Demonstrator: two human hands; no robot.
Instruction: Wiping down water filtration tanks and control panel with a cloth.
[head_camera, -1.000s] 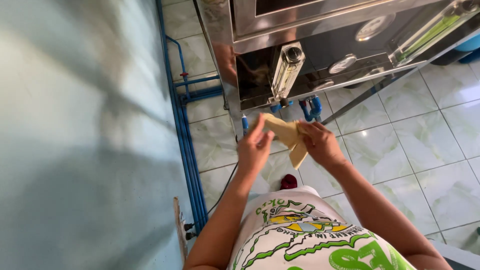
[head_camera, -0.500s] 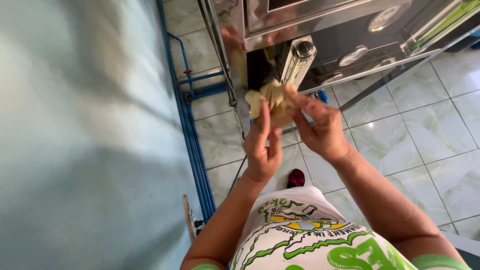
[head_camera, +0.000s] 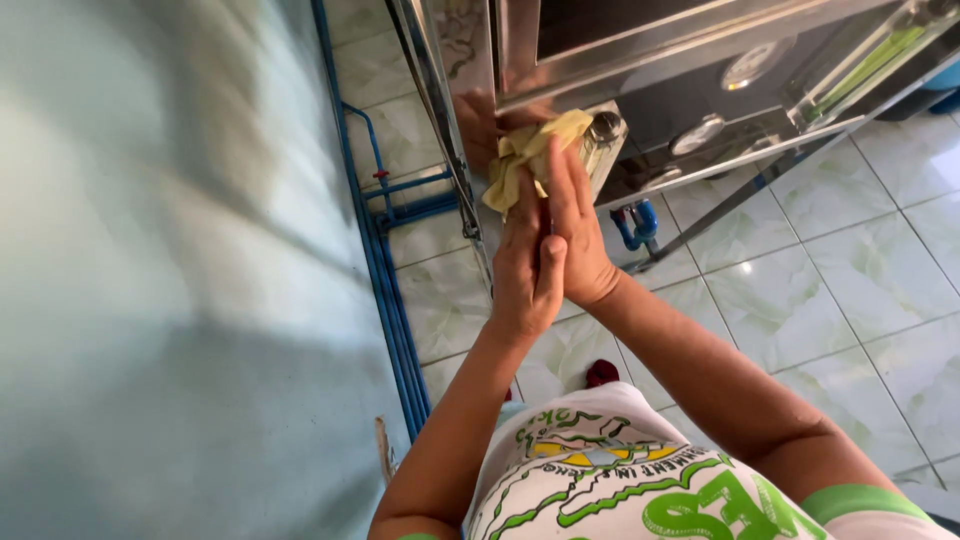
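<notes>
Both hands are raised together in front of a stainless steel machine (head_camera: 700, 60), palms nearly pressed against each other. The left hand (head_camera: 525, 270) and the right hand (head_camera: 572, 230) touch along their inner edges, fingers pointing up toward the machine's lower front edge. Between the fingertips sits a crumpled yellow cloth (head_camera: 525, 155), bunched and folded over itself; both hands' grip is closed on it, the cloth pinched between the two sets of fingers, its loose part hanging to the left of the left hand. The cloth rests against or just beside a small cylindrical metal fitting (head_camera: 603, 135) on the machine's underside; actual contact cannot be told. The polished panel above the cloth mirrors the hands. To the right on the machine face are two round gauges (head_camera: 745, 65) and a clear tube with green content (head_camera: 865, 60). Blue pipes (head_camera: 385, 250) run down the wall edge at left, and a blue valve fitting (head_camera: 640, 222) sits below the machine, near the right hand. The floor (head_camera: 850, 260) is pale green marbled tile. The person wears a white shirt with green print (head_camera: 620, 480). A small red object (head_camera: 600, 372) lies on the floor below the forearms.
</notes>
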